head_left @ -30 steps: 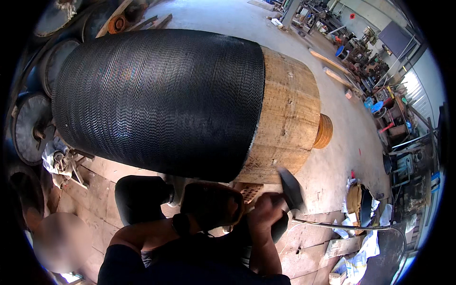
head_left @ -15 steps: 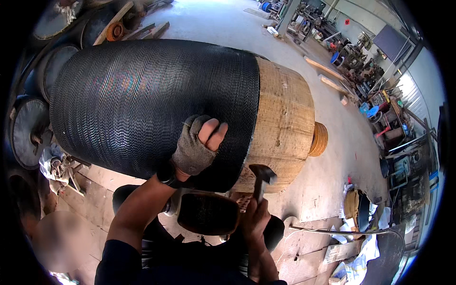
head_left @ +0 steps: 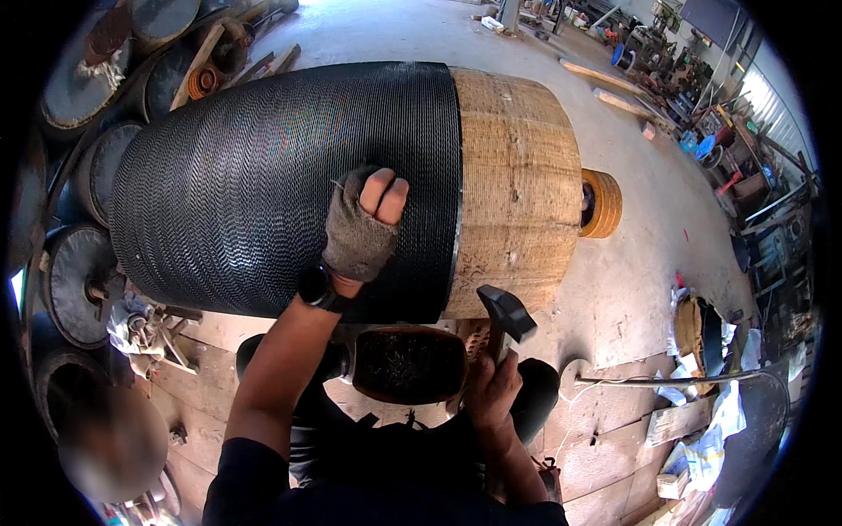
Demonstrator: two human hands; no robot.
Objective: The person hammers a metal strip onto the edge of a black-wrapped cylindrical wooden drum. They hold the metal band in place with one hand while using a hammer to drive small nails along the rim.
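Observation:
A large horizontal roll, densely wound in black ridged strands (head_left: 237, 175), has a bare wooden band (head_left: 517, 131) and an orange hub (head_left: 603, 203) at its right end. My left hand (head_left: 361, 219), in a grey fingerless glove, rests on the black winding with fingers curled; anything inside it is hidden. My right hand (head_left: 495, 394) grips a black-headed hammer (head_left: 507, 316), held by the roll's lower right edge. Between my hands and below the roll is a dark shallow container (head_left: 408, 368) with small bits inside.
Large drums (head_left: 79, 276) are stacked along the left, with wooden boards (head_left: 197, 66) behind. Long timbers (head_left: 596, 70) and cluttered machinery (head_left: 667, 61) line the back right. At lower right lie a bent metal bar (head_left: 667, 380), scraps (head_left: 728, 412) and wood offcuts (head_left: 675, 425).
My left hand has risen from below onto the black winding. The hammer was swinging blurred at the wooden band and now sits slightly lower, its head tilted. The view has shifted slightly.

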